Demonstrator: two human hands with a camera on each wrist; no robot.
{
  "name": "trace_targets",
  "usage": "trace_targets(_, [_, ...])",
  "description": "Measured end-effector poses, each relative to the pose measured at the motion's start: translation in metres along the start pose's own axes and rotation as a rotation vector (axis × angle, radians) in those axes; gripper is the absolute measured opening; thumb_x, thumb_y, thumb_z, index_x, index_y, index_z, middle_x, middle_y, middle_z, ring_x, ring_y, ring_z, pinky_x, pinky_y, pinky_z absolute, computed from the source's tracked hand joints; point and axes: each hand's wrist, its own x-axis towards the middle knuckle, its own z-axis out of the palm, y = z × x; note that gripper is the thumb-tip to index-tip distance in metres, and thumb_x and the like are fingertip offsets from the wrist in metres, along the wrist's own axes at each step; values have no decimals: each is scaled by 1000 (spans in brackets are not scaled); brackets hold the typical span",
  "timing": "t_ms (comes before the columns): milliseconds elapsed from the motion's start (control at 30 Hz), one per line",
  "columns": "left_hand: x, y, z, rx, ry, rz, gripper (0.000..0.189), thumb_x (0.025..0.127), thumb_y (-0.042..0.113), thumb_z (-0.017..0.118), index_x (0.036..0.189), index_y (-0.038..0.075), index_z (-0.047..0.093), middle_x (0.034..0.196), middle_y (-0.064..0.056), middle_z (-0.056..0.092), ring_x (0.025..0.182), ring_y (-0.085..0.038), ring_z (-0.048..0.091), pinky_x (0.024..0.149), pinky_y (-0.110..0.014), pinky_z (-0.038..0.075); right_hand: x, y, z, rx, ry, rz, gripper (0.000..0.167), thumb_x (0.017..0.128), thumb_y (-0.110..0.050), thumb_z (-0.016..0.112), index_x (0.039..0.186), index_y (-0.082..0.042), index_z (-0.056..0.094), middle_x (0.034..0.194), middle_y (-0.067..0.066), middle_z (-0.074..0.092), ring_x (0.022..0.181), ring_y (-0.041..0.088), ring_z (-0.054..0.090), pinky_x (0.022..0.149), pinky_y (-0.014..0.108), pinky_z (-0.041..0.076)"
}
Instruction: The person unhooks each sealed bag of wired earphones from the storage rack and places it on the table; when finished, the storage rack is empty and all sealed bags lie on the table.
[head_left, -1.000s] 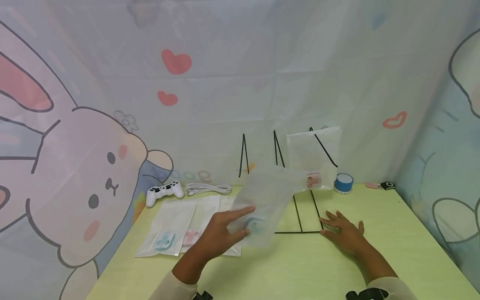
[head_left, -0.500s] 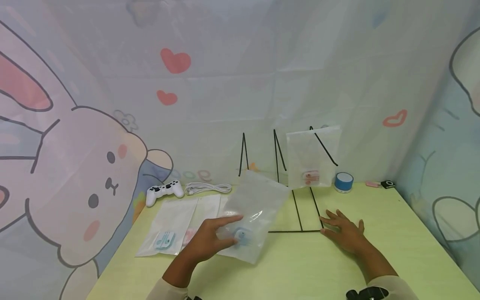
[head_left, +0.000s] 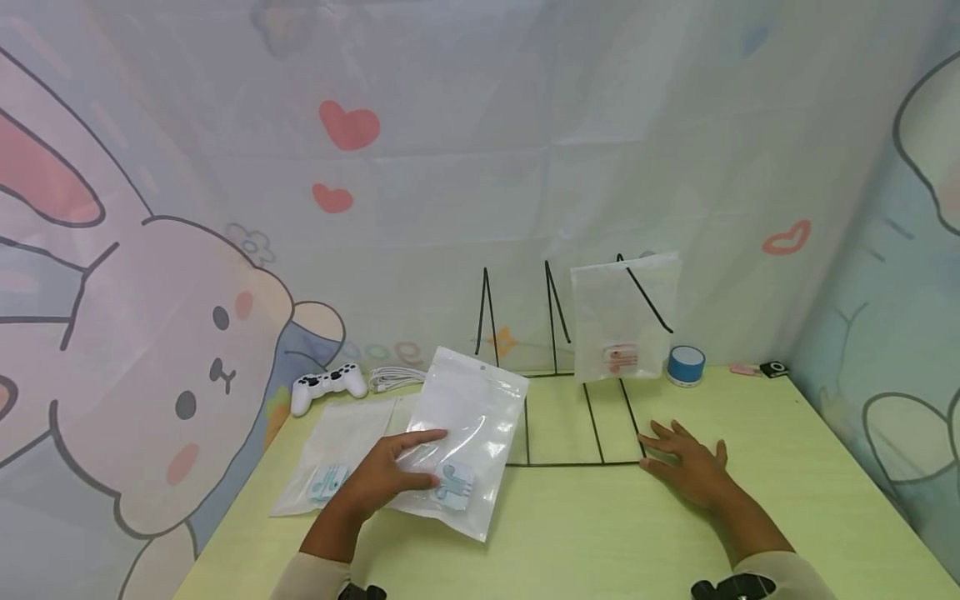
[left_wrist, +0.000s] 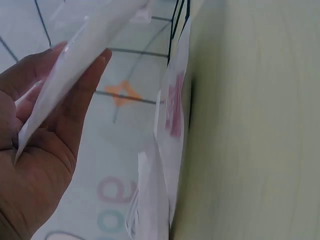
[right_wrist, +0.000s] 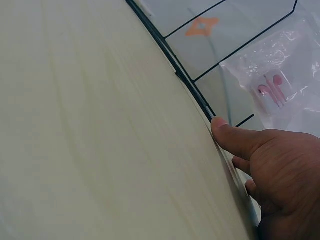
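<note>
My left hand [head_left: 375, 479] pinches a white zip bag [head_left: 476, 408] by its left edge, thumb and fingers on either side. Through the bag's lower part show light-blue earphones [head_left: 454, 483]. It is tilted above the table, in front of other bags. In the left wrist view the held bag [left_wrist: 75, 65] appears nearly edge-on. My right hand [head_left: 690, 467] rests by the front right corner of a black wire rack [head_left: 570, 464], fingers spread and touching it. From the rack's right hook hangs a similar bag [head_left: 622, 308] with pink earphones [right_wrist: 272, 90].
A flat bag with blue earphones [head_left: 327, 483] lies at left, partly covered. Behind are a white game controller [head_left: 330, 385] and a coiled white cable [head_left: 396, 377]. A blue round tin-like object [head_left: 686, 365] and a small black player-like item [head_left: 774, 369] stand right.
My left hand has moved left and down with the bag, away from the rack, and the bag now faces up more. My right hand has stayed at the rack's corner.
</note>
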Motion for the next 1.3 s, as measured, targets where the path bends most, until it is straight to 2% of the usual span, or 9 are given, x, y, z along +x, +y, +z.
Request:
trace_targets(167, [-1, -18, -24, -46, 63, -58, 75, 82, 15, 95, 151, 24, 68, 169, -3, 53, 160, -28, 36, 127, -44, 33, -1, -2, -1, -18, 0, 1, 54, 103, -42, 74, 148, -13, 69, 169, 24, 46, 161, 59, 25, 110, 97, -9])
trace_targets(400, [-3, -39, -54, -94, 91, -90, 78, 84, 12, 93, 156, 16, 62, 173, -5, 46, 163, -26, 29, 122, -30, 32, -1, -2, -3, -9, 7, -8, 54, 103, -41, 74, 148, -12, 69, 168, 25, 46, 160, 60, 25, 109, 97, -9])
trace_targets(533, [-7, -48, -68, -113, 79, -97, 77, 87, 9, 89, 158, 11, 59, 175, -11, 41, 148, -23, 43, 109, -20, 44, -1, 0, -1, 9, -3, 10, 55, 103, -42, 74, 149, -12, 68, 170, 25, 45, 162, 60, 23, 110, 96, -13])
trace_targets(633, [-11, -55, -78, -128, 75, -117, 75, 89, 6, 86, 159, 10, 58, 173, -10, 41, 130, -13, 54, 98, -19, 53, -1, 2, -1, 4, -11, 21, 56, 103, -43, 74, 150, -13, 67, 170, 24, 44, 162, 59, 23, 111, 95, -12])
trace_targets(767, [-15, -62, -91, -162, 66, -151, 75, 92, 5, 83, 161, 11, 55, 159, -8, 55, 109, -6, 67, 89, -23, 59, -1, 3, -3, -9, -9, 23, 56, 103, -44, 73, 150, -14, 67, 171, 24, 44, 162, 59, 23, 110, 96, -11])
trace_targets(867, [-17, -67, -100, -199, 49, -173, 74, 94, 6, 81, 162, 14, 54, 141, -2, 65, 99, -12, 74, 83, -28, 63, -3, 3, -5, -11, -5, 29, 56, 103, -44, 74, 150, -14, 68, 170, 24, 44, 162, 59, 23, 111, 96, -12])
trace_targets(1100, [-24, -86, -126, -270, 29, -210, 65, 97, 7, 79, 157, 28, 62, 119, 8, 75, 99, -13, 76, 83, -29, 65, -4, 4, -8, -24, 2, 33, 55, 103, -43, 73, 150, -14, 68, 170, 24, 45, 162, 58, 24, 111, 96, -10])
trace_targets(1233, [-28, -97, -144, -208, 79, -272, 66, 98, 11, 80, 157, 31, 61, 137, 1, 71, 110, -16, 74, 89, -31, 63, -4, 4, -7, -16, 7, 27, 54, 103, -42, 74, 149, -13, 68, 169, 24, 45, 161, 59, 25, 111, 96, -10])
trace_targets(1300, [-29, -101, -153, -144, 115, -305, 68, 97, 14, 82, 159, 29, 59, 158, -10, 58, 129, -23, 64, 106, -39, 56, -4, 4, -6, -9, 8, 28, 54, 103, -42, 74, 148, -13, 69, 169, 24, 45, 162, 58, 24, 112, 95, -10])
